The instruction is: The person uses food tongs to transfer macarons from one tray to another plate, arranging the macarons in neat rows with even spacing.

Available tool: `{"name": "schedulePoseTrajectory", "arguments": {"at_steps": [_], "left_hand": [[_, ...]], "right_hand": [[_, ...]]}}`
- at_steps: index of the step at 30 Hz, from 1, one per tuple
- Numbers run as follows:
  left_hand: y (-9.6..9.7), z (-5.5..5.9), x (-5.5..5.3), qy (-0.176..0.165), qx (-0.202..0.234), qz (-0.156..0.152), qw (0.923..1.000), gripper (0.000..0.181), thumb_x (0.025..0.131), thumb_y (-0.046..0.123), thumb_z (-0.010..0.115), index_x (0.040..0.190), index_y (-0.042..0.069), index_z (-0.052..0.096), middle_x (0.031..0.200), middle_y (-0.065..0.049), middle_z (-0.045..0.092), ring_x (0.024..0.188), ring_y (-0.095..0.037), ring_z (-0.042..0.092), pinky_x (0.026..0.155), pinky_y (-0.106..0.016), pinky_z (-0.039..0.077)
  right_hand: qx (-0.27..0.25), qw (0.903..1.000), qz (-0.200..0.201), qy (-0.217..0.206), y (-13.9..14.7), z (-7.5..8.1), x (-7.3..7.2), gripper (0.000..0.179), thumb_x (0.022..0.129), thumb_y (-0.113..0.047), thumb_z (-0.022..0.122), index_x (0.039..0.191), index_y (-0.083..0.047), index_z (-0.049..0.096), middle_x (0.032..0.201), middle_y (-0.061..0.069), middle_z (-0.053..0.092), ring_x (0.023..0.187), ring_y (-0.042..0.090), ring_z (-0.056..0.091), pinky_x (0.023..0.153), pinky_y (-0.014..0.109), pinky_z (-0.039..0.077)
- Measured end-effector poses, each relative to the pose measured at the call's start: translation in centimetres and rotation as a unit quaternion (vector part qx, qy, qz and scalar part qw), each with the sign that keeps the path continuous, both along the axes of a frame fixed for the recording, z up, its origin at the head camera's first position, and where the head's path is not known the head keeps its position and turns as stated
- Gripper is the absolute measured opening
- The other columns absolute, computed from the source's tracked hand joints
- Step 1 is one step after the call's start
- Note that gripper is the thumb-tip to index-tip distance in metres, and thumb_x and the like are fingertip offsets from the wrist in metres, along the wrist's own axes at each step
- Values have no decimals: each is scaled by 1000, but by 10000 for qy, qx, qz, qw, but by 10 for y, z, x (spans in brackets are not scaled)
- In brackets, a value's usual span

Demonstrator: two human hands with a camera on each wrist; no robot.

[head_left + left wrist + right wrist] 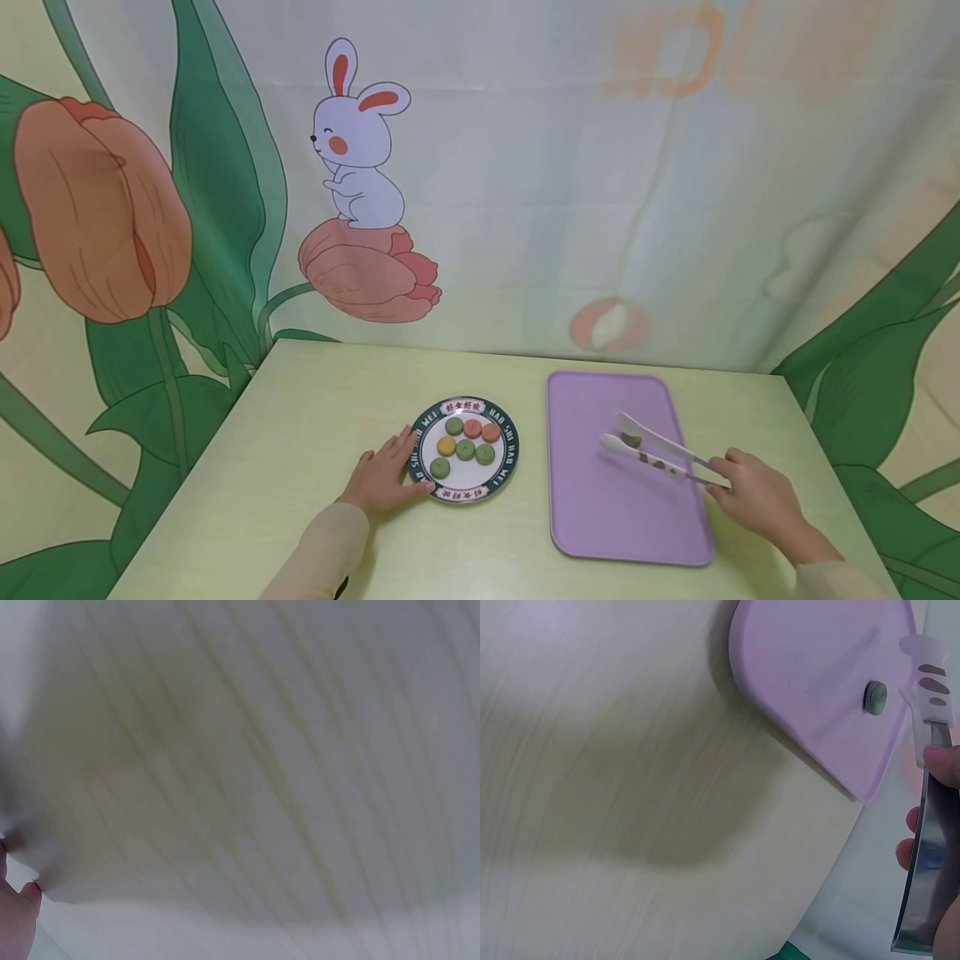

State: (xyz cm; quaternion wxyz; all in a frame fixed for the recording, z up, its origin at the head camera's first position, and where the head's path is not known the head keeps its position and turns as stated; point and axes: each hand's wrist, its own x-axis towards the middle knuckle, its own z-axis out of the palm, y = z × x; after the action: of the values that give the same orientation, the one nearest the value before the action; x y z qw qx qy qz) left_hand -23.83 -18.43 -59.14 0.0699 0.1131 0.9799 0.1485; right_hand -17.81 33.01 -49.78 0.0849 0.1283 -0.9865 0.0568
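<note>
My left hand point(382, 477) touches the left rim of a round plate point(512, 450), fingers and thumb spread along its edge. On the plate are several small round macaron-like pieces, green point(466, 450), pink point(472, 428) and yellow point(446, 447). In the right hand point(759, 492) is a pair of tongs point(660, 463) with pale tips and metal handles, its arms apart. A green macaron-like piece point(875, 697) lies on the purple tray point(802, 667). From the head view this piece shows between the tong arms; in the right wrist view it is apart from the tips.
The plate stands left of the tray on a pale wood-grain table point(300, 408). A printed curtain with a rabbit point(363, 167) and tulips hangs behind the table and at its sides. The tray's raised rim point(551, 467) runs all around it.
</note>
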Motion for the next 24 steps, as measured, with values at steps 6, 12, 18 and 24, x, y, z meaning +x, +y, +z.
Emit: {"name": "schedulePoseTrajectory", "arguments": {"at_steps": [6, 12, 18, 24], "left_hand": [[-1, 1, 2, 22, 8, 10, 10000, 96, 69, 76, 42, 142, 18, 20, 149, 0, 17, 134, -27, 23, 103, -56, 21], [0, 2, 2, 9, 23, 0, 10000, 95, 69, 75, 43, 142, 17, 20, 149, 0, 17, 134, -27, 23, 103, -56, 21], [0, 2, 2, -29, -10, 0, 10000, 96, 69, 75, 43, 142, 17, 19, 149, 0, 16, 134, -27, 23, 103, -56, 21], [0, 2, 2, -6, -14, 14, 10000, 96, 69, 76, 42, 142, 19, 19, 149, 1, 16, 134, -27, 23, 104, -55, 21]], "right_hand": [[-6, 9999, -80, -96, 5, 0, 0, 22, 70, -21, 70, 88, -9, 65, 67, -3, 44, 55, 7, 34, 42, 21, 28], [2, 9996, -154, -217, 8, 2, -1, 22, 71, -21, 69, 88, -9, 64, 68, -2, 44, 56, 8, 35, 42, 22, 28], [15, 9995, -175, -279, 10, 1, -3, 21, 72, -21, 68, 89, -9, 64, 68, -2, 44, 56, 8, 35, 42, 23, 28], [77, 9992, -230, -313, 12, 0, -3, 18, 72, -22, 68, 85, -10, 63, 67, -4, 41, 56, 9, 35, 42, 23, 27]]}}
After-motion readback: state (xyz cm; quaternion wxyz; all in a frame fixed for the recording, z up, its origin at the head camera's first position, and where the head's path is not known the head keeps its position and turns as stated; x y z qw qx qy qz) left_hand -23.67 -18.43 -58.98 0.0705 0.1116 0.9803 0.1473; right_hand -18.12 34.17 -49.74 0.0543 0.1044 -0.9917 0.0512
